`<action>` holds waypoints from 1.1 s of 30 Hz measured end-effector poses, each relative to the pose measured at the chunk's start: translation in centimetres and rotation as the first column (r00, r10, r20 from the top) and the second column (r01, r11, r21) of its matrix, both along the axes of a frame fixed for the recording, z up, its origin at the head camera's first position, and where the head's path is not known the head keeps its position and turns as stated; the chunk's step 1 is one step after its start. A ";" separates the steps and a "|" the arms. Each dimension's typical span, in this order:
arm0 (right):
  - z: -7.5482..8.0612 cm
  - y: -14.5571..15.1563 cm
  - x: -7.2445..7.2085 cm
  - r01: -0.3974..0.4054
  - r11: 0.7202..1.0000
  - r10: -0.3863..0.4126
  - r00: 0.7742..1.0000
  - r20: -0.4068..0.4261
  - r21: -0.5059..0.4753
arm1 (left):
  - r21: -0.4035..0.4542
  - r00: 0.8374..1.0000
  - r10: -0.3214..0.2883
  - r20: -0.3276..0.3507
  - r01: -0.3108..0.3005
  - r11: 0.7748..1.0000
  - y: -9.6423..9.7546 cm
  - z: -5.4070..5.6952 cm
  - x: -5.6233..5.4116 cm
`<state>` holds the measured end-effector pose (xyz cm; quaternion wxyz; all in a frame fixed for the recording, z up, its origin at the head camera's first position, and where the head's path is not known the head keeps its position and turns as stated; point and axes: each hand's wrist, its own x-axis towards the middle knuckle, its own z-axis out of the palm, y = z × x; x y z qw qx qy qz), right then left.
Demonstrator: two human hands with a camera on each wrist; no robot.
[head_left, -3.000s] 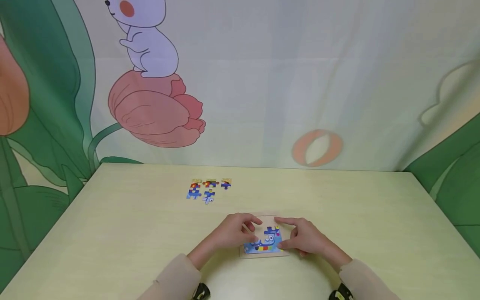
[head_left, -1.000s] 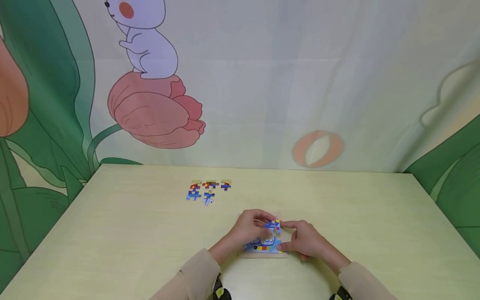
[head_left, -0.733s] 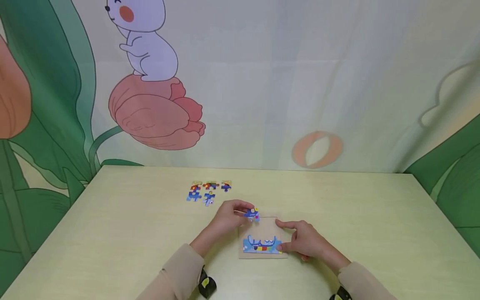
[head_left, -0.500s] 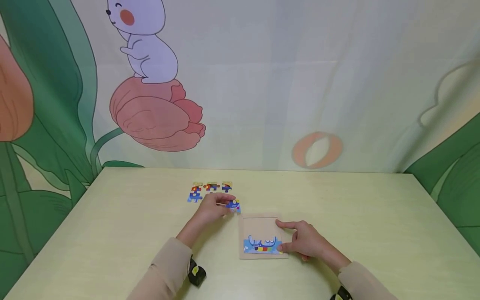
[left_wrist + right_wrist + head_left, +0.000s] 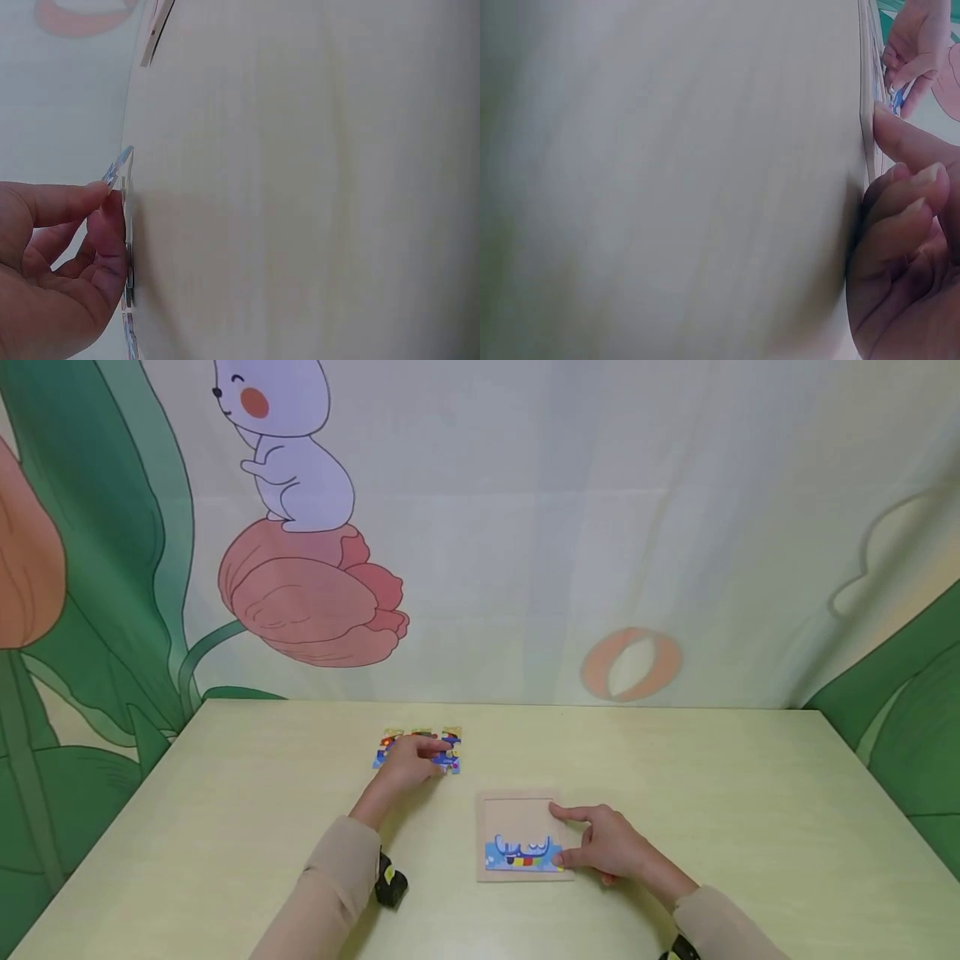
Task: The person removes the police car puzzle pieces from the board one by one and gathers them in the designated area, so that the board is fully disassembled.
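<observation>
My left hand (image 5: 407, 764) pinches a blue jigsaw piece (image 5: 118, 165) between thumb and finger, low over the loose jigsaw pieces (image 5: 392, 734) at the back left of the table. The hand covers part of those pieces. A square wooden puzzle tray (image 5: 525, 877) lies in front, with a blue picture strip (image 5: 522, 853) along its near side and bare wood behind that. My right hand (image 5: 611, 843) touches the tray's right side, thumb near the front corner and index finger near the back corner. Its other fingers are curled beside the tray, as the right wrist view shows.
The pale wooden table (image 5: 712, 777) reaches back to a printed curtain (image 5: 480, 568) with an animal, flowers and leaves. A dark band (image 5: 391, 883) sits at the left wrist, below a beige sleeve (image 5: 330, 868).
My left hand has lifted a jigsaw piece out of the tray's right side and carried it back and left to the loose pieces. The right hand has stayed at the tray's right side.
</observation>
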<state>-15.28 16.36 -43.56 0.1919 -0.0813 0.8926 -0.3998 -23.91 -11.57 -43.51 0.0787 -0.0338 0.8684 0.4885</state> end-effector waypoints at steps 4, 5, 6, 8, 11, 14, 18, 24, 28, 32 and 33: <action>0.0 0.0 0.0 0.005 1.000 -0.005 1.000 0.005 0.005 | -0.041 0.999 -0.036 -0.026 0.035 0.999 0.0 0.1 -0.3; 0.0 -0.1 0.0 0.007 1.000 -0.007 1.000 0.007 0.006 | -0.049 0.998 -0.048 -0.033 0.047 0.998 0.0 0.1 -0.3; 0.0 -0.1 0.0 0.008 1.000 -0.008 1.000 0.007 0.009 | -0.062 0.997 -0.062 -0.042 0.059 0.996 0.0 0.1 -0.3; 0.1 -0.1 0.0 0.010 1.000 -0.010 1.000 0.010 0.012 | -0.084 0.995 -0.086 -0.058 0.081 0.993 0.0 0.2 -0.3; 0.1 -0.1 0.0 0.008 1.000 -0.008 1.000 0.010 0.016 | -0.106 0.992 -0.102 -0.073 0.094 0.990 0.1 0.3 -0.3; 0.0 -0.1 0.0 0.009 1.000 -0.009 1.000 0.012 0.020 | -0.130 0.990 -0.106 -0.090 0.094 0.987 0.1 0.4 -0.2; -0.1 -0.1 0.0 0.013 1.000 -0.013 1.000 0.013 0.027 | -0.147 0.990 -0.097 -0.098 0.082 0.986 0.2 0.2 -0.3; -0.1 -0.2 0.0 0.012 1.000 -0.012 1.000 0.010 0.024 | -0.173 0.994 -0.074 -0.083 0.059 0.983 0.0 0.4 0.0; 0.0 -0.2 0.0 0.017 1.000 -0.017 1.000 0.003 0.026 | -0.204 0.993 -0.083 -0.090 0.063 0.977 -0.2 0.6 0.1; 0.2 -0.2 0.0 0.029 0.999 -0.029 1.000 0.011 0.025 | -0.213 0.990 -0.095 -0.101 0.072 0.974 -0.3 0.7 0.0; 0.2 -0.2 0.0 0.029 0.999 -0.029 1.000 0.012 0.025 | -0.211 0.991 -0.093 -0.101 0.070 0.975 -0.3 0.7 0.0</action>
